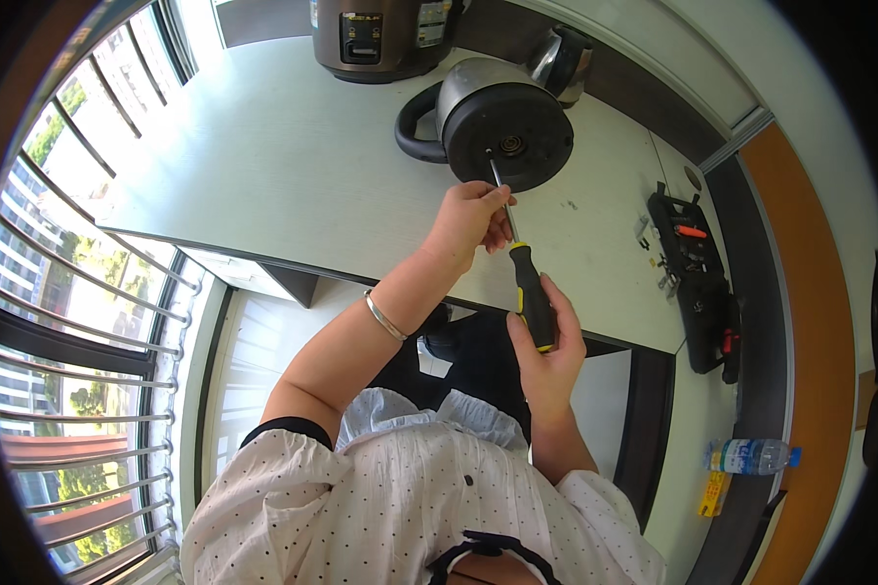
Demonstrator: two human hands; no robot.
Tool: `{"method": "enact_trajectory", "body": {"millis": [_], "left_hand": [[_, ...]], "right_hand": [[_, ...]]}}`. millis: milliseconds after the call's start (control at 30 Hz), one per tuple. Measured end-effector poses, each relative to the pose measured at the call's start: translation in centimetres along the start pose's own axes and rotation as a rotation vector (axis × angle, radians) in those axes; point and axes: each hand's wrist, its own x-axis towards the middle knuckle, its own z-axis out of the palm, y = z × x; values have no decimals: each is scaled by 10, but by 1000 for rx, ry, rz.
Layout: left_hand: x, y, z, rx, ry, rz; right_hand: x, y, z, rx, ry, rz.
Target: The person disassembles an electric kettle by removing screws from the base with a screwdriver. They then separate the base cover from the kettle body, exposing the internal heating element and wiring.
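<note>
A steel electric kettle lies on its side on the pale counter, its black round base turned toward me. My right hand is closed around the black and yellow handle of a screwdriver. The fingers of my left hand pinch the screwdriver's metal shaft close to the kettle. Its tip meets the black base, left of the round metal connector at the centre. Whether the tip sits in a screw is too small to tell.
A brown cooker stands at the back, beside a second kettle. On the right lies an open black tool case with small metal parts next to it. A water bottle lies nearer me. A barred window is on the left.
</note>
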Motion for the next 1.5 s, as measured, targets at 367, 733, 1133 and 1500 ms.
{"method": "enact_trajectory", "body": {"millis": [367,733,1133,1500], "left_hand": [[-2,-2,-5,-53,-83,-14],[-2,1,-5,-51,-108,-46],[9,5,-3,-277,72,42],[11,2,0,-523,43,1]], "right_hand": [[4,-8,3,-239,29,-269],[2,-5,1,-224,61,-260],[-2,-1,-8,-88,76,-192],[-7,-6,-17,41,66,-102]]}}
